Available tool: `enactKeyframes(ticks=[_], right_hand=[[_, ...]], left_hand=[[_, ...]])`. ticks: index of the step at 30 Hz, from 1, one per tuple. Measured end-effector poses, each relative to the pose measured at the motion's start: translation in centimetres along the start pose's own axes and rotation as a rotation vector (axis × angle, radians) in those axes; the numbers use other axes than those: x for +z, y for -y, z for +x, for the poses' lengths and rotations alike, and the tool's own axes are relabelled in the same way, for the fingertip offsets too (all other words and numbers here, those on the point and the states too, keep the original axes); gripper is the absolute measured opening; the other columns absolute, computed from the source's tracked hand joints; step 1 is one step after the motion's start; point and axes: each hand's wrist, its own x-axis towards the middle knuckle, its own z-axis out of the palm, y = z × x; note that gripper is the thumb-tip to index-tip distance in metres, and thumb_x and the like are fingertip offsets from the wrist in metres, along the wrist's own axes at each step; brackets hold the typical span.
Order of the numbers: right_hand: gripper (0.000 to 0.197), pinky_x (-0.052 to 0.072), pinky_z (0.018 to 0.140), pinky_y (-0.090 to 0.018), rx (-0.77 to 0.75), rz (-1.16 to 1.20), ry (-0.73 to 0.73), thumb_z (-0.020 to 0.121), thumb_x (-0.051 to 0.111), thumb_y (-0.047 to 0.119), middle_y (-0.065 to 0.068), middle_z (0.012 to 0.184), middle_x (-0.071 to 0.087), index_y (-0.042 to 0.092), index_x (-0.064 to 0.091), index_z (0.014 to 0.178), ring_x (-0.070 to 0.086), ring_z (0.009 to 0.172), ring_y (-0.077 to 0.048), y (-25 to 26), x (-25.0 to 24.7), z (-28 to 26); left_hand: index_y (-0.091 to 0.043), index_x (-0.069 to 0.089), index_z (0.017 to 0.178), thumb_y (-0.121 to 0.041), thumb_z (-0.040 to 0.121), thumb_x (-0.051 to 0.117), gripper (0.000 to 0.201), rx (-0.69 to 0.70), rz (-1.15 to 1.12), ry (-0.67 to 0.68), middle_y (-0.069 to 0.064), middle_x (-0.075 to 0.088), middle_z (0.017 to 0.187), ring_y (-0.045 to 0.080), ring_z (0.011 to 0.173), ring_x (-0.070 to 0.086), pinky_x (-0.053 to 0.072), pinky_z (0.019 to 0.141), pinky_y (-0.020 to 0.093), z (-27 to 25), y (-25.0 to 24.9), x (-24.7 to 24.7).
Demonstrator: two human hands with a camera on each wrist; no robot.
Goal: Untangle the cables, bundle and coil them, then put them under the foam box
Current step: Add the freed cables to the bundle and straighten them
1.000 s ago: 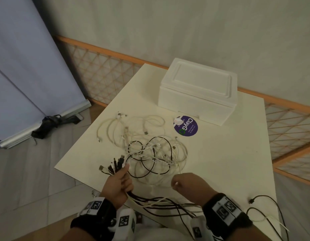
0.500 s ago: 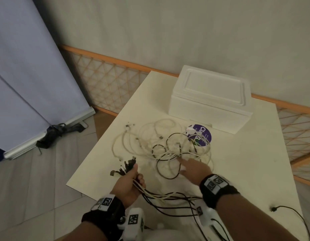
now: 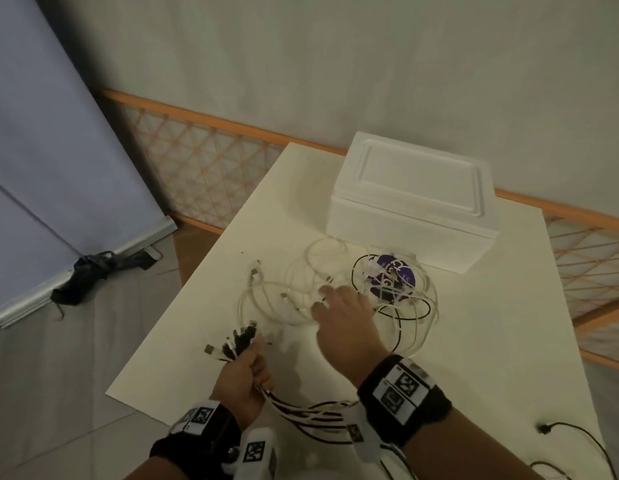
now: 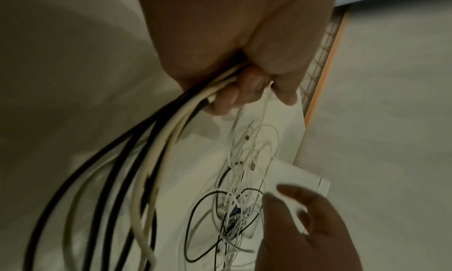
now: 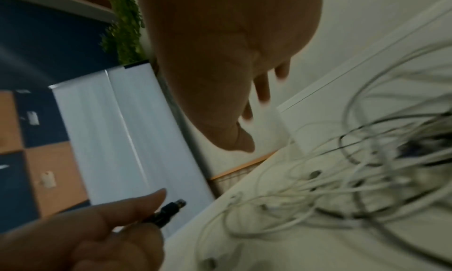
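Gripping plug ends, the left hand (image 3: 244, 377) could drag the cable tangle (image 3: 339, 296) off the tabletop's near edge; right hand (image 3: 348, 318) reaches open.

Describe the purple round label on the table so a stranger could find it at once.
Start at the white foam box at the far side of the table. Just in front of its near wall lies the purple round label, half covered by tangled cables. It is the only coloured, flat disc there; everything around it is white or black cord.
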Motion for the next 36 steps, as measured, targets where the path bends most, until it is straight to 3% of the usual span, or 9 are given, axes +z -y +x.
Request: enactKeyframes(ticks=[5,8,10,16,20,23,26,31,36], right_hand=[[0.051,0.046,0.091,-0.051,-0.438,0.066,0.313,0.09,0.044,0.005,-0.015,0.153,0.023,0.018,0.038,0.139,0.045,0.116,-0.04,4.4,3.4,2.6],[0.031,0.049,0.081,-0.045,-0.507,-0.083,0.334,0.092,0.046,0.01,-0.016,0.139,0.039,0.009,0.056,0.121,0.049,0.105,-0.037,6.0,5.4,3.2],[0.027,0.044,0.079,-0.043,-0.454,-0.086,0.311,0.094,0.04,0.007,-0.018,0.124,0.049,0.002,0.057,0.115,0.05,0.104,-0.038,5.9,5.6,3.4],[0.033,0.047,0.081,-0.039,-0.222,0.199,0.192,0.091,0.041,0.008,-0.013,0.112,0.058,0.016,0.054,0.12,0.059,0.1,-0.034,1.9,3.3,2.8],[0.028,0.042,0.091,-0.027,-0.171,0.476,-0.038,0.094,0.049,0.016,-0.006,0.114,0.062,0.015,0.063,0.118,0.057,0.105,-0.02,1.2,-0.3,1.0],[0.024,0.038,0.088,-0.019,-0.248,0.54,-0.007,0.092,0.056,0.017,-0.004,0.104,0.064,0.015,0.068,0.112,0.056,0.1,-0.015,0.6,-2.1,-1.5],[0.024,0.035,0.086,-0.016,-0.229,0.449,0.142,0.093,0.054,0.022,0.001,0.104,0.063,0.021,0.069,0.111,0.055,0.101,-0.011,-1.5,-1.4,-4.8],[0.018,0.033,0.08,-0.005,0.182,0.418,0.159,0.093,0.055,0.027,0.022,0.092,0.054,0.034,0.07,0.101,0.055,0.099,-0.001,-7.7,0.5,-11.1],[0.032,0.037,0.084,-0.015,0.453,0.368,0.187,0.093,0.053,0.03,0.023,0.092,0.056,0.052,0.05,0.07,0.053,0.096,0.002,-13.0,1.5,-15.9]], left_hand=[[-0.018,0.059,0.044,-0.013,0.093,0.05,0.051,0.05,-0.126,-0.071,-0.007,0.022,0.043,0.007,0.033,0.022,0.022,0.037,0.02,-0.8,-0.9,-1.6],[-0.017,0.046,0.055,-0.011,0.092,0.05,0.038,0.064,-0.142,-0.083,-0.005,0.025,0.044,0.009,0.034,0.024,0.024,0.037,0.021,-0.9,-1.3,-2.2],[-0.019,0.036,0.065,-0.012,0.093,0.05,0.032,0.086,-0.123,-0.069,-0.004,0.029,0.047,0.01,0.036,0.025,0.027,0.038,0.023,-0.6,-1.4,-2.5],[-0.009,0.06,0.084,-0.018,0.094,0.056,0.014,0.166,0.089,-0.005,0.006,0.063,0.078,0.009,0.04,0.029,0.033,0.042,0.022,-0.8,-2.3,-0.7],[-0.001,0.062,0.094,-0.021,0.096,0.053,0.022,0.013,0.151,0.044,0.015,0.066,0.09,0.009,0.036,0.032,0.034,0.038,0.022,-0.6,-2.5,1.1],[-0.001,0.06,0.086,-0.017,0.082,0.061,0.016,-0.124,0.057,0.161,0.011,0.055,0.083,0.007,0.032,0.03,0.031,0.034,0.019,-0.5,-2.5,2.5],[-0.004,0.061,0.085,-0.013,0.082,0.054,0.012,-0.116,-0.078,0.25,0.001,0.043,0.075,0.005,0.03,0.028,0.028,0.032,0.017,-0.4,-4.0,3.9],[0.0,0.057,0.094,-0.016,0.098,0.04,0.024,-0.138,-0.065,0.316,0.002,0.057,0.066,0.005,0.029,0.029,0.029,0.032,0.015,0.6,-4.7,5.1],[-0.002,0.06,0.095,-0.022,0.1,0.044,0.026,-0.188,0.027,0.257,-0.001,0.055,0.055,0.004,0.029,0.028,0.028,0.031,0.015,1.7,-3.1,6.4]])
